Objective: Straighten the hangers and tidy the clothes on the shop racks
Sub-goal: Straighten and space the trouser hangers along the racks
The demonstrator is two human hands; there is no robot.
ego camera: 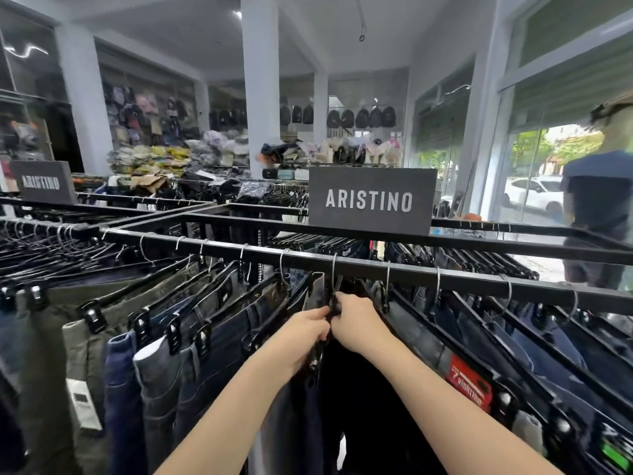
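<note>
Clip hanger (332, 289) carrying dark trousers (359, 406): hooked on rail (445, 275), at 12 o'clock. Left grip (303, 334) at its 9 o'clock and right grip (354, 323) at 3 both pinch the neck, presumably to square it along the rail.

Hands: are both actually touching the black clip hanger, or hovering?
Touching. The head view shows the left hand and right hand with fingers curled onto the black clip hanger from either side; no gap shows.

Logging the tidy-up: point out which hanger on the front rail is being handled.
The hanger whose hook sits below the big ARISTINO sign: the left grip and right grip both pinch it, while the neighbouring hangers hang untouched.
</note>
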